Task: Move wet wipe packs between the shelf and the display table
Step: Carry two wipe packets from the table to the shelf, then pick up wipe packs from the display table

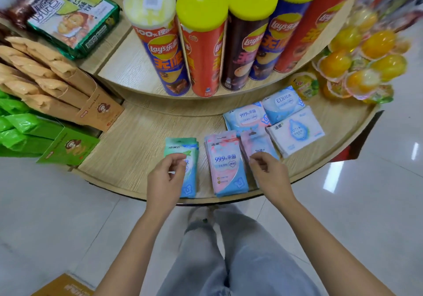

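Hovering left hand [166, 176] curled loosely over green pack [187, 172], grasp unclear | pink pack [227, 170] lying between both hands | right hand [267, 172] fingers pinching toward small pink pack [256, 144] under fingertips | step: likely picking up; next: closing a firm grip.

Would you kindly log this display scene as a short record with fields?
setting: round wooden display table, two tiers
upper tier: five chip cans
lower tier front: green pack, pink pack, second pink pack
lower tier back: three pale blue and white packs
left hand: over green pack, grip unclear
right hand: over second pink pack, grip unclear
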Demonstrator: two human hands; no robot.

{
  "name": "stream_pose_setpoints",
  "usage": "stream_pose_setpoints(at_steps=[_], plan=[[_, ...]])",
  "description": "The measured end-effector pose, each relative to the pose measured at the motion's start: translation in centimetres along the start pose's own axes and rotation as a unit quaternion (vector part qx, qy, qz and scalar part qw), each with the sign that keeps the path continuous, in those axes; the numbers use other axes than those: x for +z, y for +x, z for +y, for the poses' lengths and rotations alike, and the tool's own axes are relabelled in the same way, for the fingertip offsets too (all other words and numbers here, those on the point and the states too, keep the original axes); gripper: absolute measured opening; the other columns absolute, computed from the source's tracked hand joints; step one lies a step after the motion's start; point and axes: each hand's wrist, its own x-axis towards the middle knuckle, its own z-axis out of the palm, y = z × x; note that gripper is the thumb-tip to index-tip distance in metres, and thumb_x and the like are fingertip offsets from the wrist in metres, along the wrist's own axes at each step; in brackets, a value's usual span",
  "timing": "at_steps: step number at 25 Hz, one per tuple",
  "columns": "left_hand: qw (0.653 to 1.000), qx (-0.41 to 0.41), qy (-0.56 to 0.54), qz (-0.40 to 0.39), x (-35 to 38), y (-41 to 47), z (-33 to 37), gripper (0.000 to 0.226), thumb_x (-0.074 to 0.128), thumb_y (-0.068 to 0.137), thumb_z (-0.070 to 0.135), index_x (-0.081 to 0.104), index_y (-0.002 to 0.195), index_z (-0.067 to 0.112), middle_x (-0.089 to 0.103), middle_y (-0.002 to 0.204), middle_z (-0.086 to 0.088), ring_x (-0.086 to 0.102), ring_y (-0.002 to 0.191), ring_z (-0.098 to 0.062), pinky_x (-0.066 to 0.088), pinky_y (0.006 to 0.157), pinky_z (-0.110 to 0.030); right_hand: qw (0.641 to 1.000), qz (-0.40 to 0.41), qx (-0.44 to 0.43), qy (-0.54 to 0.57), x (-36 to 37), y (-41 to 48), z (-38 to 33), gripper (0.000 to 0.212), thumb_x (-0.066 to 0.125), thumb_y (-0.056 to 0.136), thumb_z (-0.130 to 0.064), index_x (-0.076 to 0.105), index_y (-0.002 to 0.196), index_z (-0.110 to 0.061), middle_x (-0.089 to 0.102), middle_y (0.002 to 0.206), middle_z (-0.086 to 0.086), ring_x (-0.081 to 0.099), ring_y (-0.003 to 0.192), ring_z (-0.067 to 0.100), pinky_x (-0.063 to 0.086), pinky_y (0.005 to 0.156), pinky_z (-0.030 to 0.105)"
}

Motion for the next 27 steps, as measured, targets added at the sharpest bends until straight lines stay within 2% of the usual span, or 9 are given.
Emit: stream_pose_setpoints(at_steps=[2, 4, 8, 11, 13, 16, 20, 24, 27], plan=[[0.996, 0.018, 0.001, -0.082, 0.4, -0.6, 1.1, 0.018, 0.057, 0.091, 0.013, 0.063, 0.088, 0.029, 0.067, 0.083, 0.008, 0.062, 0.077, -0.011, 0.044, 0.067, -0.016, 1.0, 0.011, -0.007, 0.015, -1.4, -1.4, -0.2, 0.01, 0.056, 0.09, -0.013, 0.065, 0.09, -0.018, 0.065, 0.08, -0.004, 0.06, 0.076, 0.015, 0.045, 0.073, 0.023], [0.98, 0.059, 0.058, -0.181, 1.0, -1.1, 2.0, 0.02, 0.057, 0.091, 0.013, 0.062, 0.087, 0.032, 0.065, 0.079, 0.009, 0.056, 0.07, 0.0, 0.041, 0.064, -0.013, 0.998, 0.039, -0.001, 0.053, -2.6, -3.9, 0.0, 0.013, 0.057, 0.09, -0.01, 0.063, 0.086, -0.021, 0.063, 0.075, -0.009, 0.062, 0.075, 0.017, 0.046, 0.071, 0.019], [0.924, 0.154, 0.152, -0.315, 3.7, -3.1, 4.7, 0.014, 0.055, 0.091, 0.02, 0.064, 0.093, 0.031, 0.061, 0.071, 0.007, 0.053, 0.066, -0.007, 0.045, 0.068, -0.025, 0.984, 0.126, 0.039, 0.122, -4.2, -11.5, 2.3, 0.024, 0.059, 0.089, -0.01, 0.061, 0.083, -0.034, 0.065, 0.08, -0.015, 0.064, 0.075, 0.008, 0.044, 0.069, 0.006], [0.868, 0.24, 0.172, -0.399, 7.9, -5.9, 7.3, 0.016, 0.055, 0.091, 0.017, 0.063, 0.094, 0.031, 0.061, 0.074, 0.01, 0.054, 0.069, 0.002, 0.041, 0.066, -0.014, 0.961, 0.197, 0.095, 0.172, -4.7, -18.1, 5.3, 0.03, 0.059, 0.089, -0.01, 0.059, 0.081, -0.039, 0.066, 0.083, -0.016, 0.062, 0.078, -0.001, 0.042, 0.069, 0.003], [0.816, 0.3, 0.175, -0.463, 11.7, -9.3, 9.3, 0.018, 0.057, 0.09, 0.014, 0.061, 0.092, 0.031, 0.061, 0.076, 0.011, 0.053, 0.066, 0.008, 0.038, 0.063, -0.008, 0.932, 0.26, 0.149, 0.203, -5.3, -22.8, 7.9, 0.031, 0.059, 0.089, -0.009, 0.059, 0.081, -0.039, 0.067, 0.083, -0.012, 0.063, 0.078, 0.003, 0.043, 0.068, 0.004], [0.734, 0.361, 0.173, -0.548, 17.6, -15.6, 12.3, 0.016, 0.059, 0.09, 0.012, 0.063, 0.096, 0.027, 0.064, 0.078, 0.005, 0.053, 0.065, 0.001, 0.042, 0.066, -0.016, 0.875, 0.359, 0.22, 0.241, -6.1, -29.1, 11.7, 0.033, 0.059, 0.089, -0.007, 0.059, 0.081, -0.039, 0.069, 0.084, -0.004, 0.066, 0.08, 0.018, 0.048, 0.07, 0.017], [0.636, 0.422, 0.171, -0.623, 24.9, -26.7, 15.2, 0.014, 0.059, 0.09, 0.015, 0.066, 0.097, 0.025, 0.064, 0.08, 0.013, 0.056, 0.072, 0.001, 0.041, 0.065, -0.009, 0.796, 0.461, 0.281, 0.274, -8.2, -36.2, 16.5, 0.031, 0.06, 0.089, -0.01, 0.061, 0.081, -0.04, 0.069, 0.078, -0.003, 0.065, 0.078, 0.025, 0.051, 0.074, 0.033], [0.555, 0.425, 0.183, -0.691, 30.9, -38.5, 15.9, 0.016, 0.058, 0.09, 0.017, 0.063, 0.093, 0.032, 0.066, 0.084, 0.009, 0.057, 0.074, 0.001, 0.041, 0.064, -0.007, 0.739, 0.535, 0.304, 0.275, -13.5, -42.5, 21.6, 0.028, 0.062, 0.088, -0.014, 0.061, 0.081, -0.042, 0.067, 0.083, -0.018, 0.065, 0.076, 0.015, 0.051, 0.073, 0.03], [0.51, 0.408, 0.177, -0.737, 33.6, -46.2, 15.6, 0.018, 0.058, 0.091, 0.015, 0.063, 0.091, 0.032, 0.066, 0.082, 0.006, 0.055, 0.068, 0.003, 0.042, 0.063, -0.009, 0.707, 0.59, 0.3, 0.25, -19.2, -47.2, 25.0, 0.031, 0.062, 0.089, -0.013, 0.06, 0.079, -0.043, 0.066, 0.084, -0.022, 0.063, 0.076, 0.011, 0.048, 0.071, 0.023]])
